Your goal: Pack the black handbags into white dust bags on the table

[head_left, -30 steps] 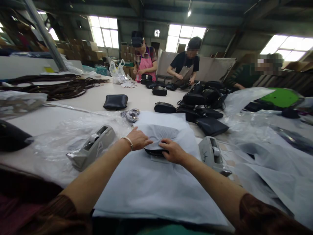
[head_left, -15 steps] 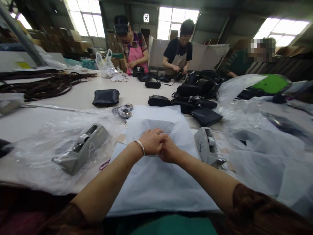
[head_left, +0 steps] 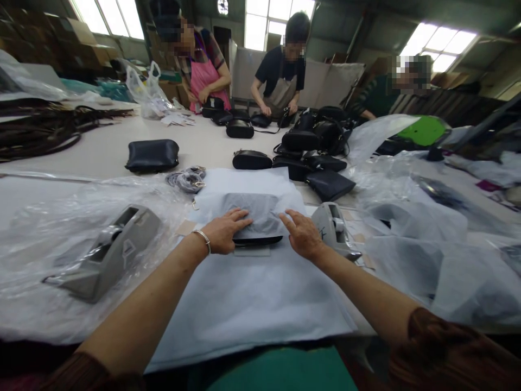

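Observation:
A dark bag wrapped in thin white tissue paper (head_left: 254, 214) lies on a large sheet of the same paper (head_left: 252, 293) in front of me. My left hand (head_left: 223, 231) rests flat on the left part of the wrapped bag, fingers stretched out. My right hand (head_left: 303, 233) presses down at the bag's right edge, fingers spread. The bag's dark lower rim shows between my hands. A bangle sits on my left wrist.
Grey tape dispensers stand left (head_left: 108, 252) and right (head_left: 334, 228) of the paper. Clear plastic bags (head_left: 411, 239) cover both sides. Black bags (head_left: 152, 155) and a pile of them (head_left: 317, 146) lie further back. Three people work at the far side.
My hands were clasped together at the bag's near edge; they have since spread apart to its left and right sides, flattening the tissue. The view has tilted down.

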Available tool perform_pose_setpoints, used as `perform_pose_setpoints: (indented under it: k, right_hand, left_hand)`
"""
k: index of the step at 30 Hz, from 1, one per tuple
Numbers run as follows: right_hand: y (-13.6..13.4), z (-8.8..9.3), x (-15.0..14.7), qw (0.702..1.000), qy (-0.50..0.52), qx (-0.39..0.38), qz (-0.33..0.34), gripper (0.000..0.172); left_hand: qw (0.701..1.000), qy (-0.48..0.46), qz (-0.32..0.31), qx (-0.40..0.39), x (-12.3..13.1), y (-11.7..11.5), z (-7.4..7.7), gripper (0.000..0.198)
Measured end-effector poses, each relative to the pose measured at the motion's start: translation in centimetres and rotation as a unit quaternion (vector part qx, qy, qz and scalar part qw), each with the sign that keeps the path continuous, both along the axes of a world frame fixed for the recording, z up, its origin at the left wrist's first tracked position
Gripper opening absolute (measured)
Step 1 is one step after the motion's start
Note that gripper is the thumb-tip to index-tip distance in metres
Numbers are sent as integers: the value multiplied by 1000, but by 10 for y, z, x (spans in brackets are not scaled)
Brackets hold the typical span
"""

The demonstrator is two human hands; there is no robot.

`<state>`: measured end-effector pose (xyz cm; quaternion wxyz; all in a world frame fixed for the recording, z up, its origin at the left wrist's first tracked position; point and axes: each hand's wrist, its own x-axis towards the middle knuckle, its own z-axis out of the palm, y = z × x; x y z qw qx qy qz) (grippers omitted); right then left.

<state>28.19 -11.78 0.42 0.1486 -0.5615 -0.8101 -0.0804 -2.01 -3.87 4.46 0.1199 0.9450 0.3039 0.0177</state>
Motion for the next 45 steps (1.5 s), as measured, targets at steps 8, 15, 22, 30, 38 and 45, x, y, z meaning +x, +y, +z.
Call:
perform_pose_setpoints:
  k: [8,15,22,30,38,45]
  right_hand:
    - [-10,5,-2,995,-34,60,76,35]
    - [-17,-23,-2,988,-39,90,119,31]
    - [-3,36,-12,987,-50,30,150,23]
    - [76,53,-108,997,-7,-59,57,50]
    - [75,18,-115,990,-35,-134,-8,62]
    - [79,17,-118,991,-28,-130,-14,67]
  left_hand:
    - [999,6,-13,31,-18,10,-2,90]
    - [994,-24,20,101,-37,-2,-36,83]
    - [992,-44,36,114,-41,-12,-52,81]
    - [995,-13,55,87,-38,-20,-41,78]
    - [995,45,78,-37,-70,-47,6,77]
    - [986,-107,105,74,18,10,77,44]
